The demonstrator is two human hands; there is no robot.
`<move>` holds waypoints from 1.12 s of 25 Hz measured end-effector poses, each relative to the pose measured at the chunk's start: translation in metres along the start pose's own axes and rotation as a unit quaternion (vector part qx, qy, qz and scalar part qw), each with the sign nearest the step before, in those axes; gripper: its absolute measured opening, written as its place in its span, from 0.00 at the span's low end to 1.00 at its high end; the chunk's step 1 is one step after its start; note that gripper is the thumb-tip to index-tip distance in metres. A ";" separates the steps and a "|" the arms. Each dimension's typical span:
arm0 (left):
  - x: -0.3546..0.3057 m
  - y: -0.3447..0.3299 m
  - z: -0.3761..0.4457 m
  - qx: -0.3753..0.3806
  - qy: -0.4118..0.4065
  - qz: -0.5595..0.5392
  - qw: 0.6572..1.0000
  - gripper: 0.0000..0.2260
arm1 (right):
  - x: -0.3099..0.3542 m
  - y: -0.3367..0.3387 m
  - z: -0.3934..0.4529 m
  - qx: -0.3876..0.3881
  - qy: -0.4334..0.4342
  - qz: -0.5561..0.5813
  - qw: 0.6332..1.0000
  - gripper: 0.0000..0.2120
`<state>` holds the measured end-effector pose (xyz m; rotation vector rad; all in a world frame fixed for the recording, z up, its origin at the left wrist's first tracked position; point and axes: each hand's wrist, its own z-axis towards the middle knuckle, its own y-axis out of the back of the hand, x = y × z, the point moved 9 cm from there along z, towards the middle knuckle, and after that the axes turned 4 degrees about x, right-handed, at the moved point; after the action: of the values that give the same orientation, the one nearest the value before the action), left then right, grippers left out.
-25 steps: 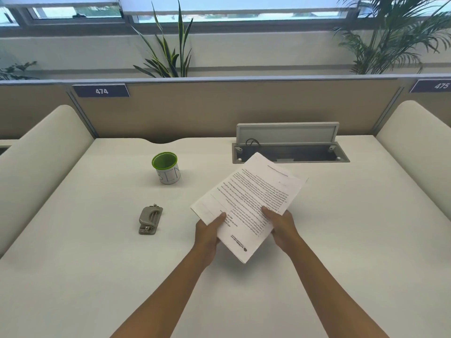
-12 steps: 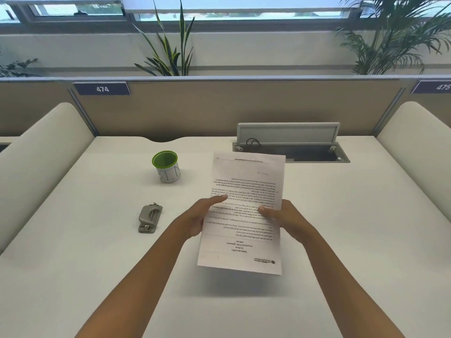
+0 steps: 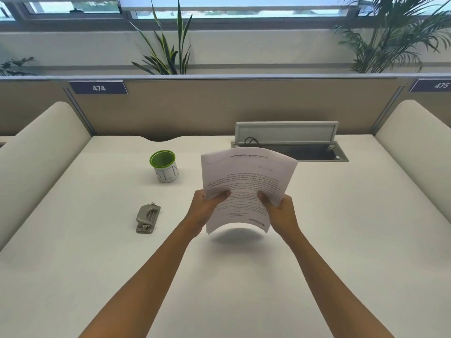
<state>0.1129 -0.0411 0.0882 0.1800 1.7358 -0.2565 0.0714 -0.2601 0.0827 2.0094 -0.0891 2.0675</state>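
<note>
Printed sheets (image 3: 246, 181): a thin stack, more than one edge showing at the near left corner. Held up off the desk in front of me, with a soft shadow on the surface below. The stack bows upward across its width. The text runs upside down from where I look.

My left hand (image 3: 206, 208) pinches the left edge, thumb on the printed face, fingers curled beneath. My right hand (image 3: 283, 213) grips the right edge the same way. Both are closed on the paper.

Desk (image 3: 244, 289): pale, matte, off-white, with a shallow scallop cut into its far edge. Left of the sheets lies a grey hole punch (image 3: 147, 218), flat on the surface. Beyond it stands a white cup (image 3: 164, 167) with a green rim and lining, upright, well apart from the paper.

Behind the sheets, set into the desk, is a cable hatch (image 3: 317, 153) with its lid (image 3: 286, 131) raised; a dark loop of cable shows at its left end.

Cream padded side panels stand at left (image 3: 41, 152) and right (image 3: 415, 147). The tan back partition (image 3: 219, 106) carries number plates 474 (image 3: 98, 87) and 475 (image 3: 436, 85). Past it are a striped upright plant (image 3: 168, 50), a palm (image 3: 395, 32) and a band of windows (image 3: 219, 11), daylight outside.
</note>
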 end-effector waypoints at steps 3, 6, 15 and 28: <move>0.014 0.001 -0.005 0.008 0.012 0.017 1.000 0.13 | -0.013 -0.005 -0.007 0.024 -0.012 -0.016 0.999 0.06; 0.027 0.002 -0.011 0.006 0.022 0.023 0.999 0.14 | -0.027 -0.009 -0.015 0.037 -0.024 -0.016 0.999 0.08; 0.031 0.001 -0.014 -0.007 0.014 0.029 0.999 0.09 | -0.043 -0.012 -0.019 0.047 -0.048 -0.005 0.998 0.11; 0.025 -0.019 -0.016 -0.061 0.023 -0.299 0.952 0.20 | -0.045 0.004 -0.026 -0.012 -0.113 0.254 0.961 0.18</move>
<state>0.0884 -0.0559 0.0674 -0.4442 1.8114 -0.5868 0.0457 -0.2646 0.0380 2.3883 -0.7400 2.0724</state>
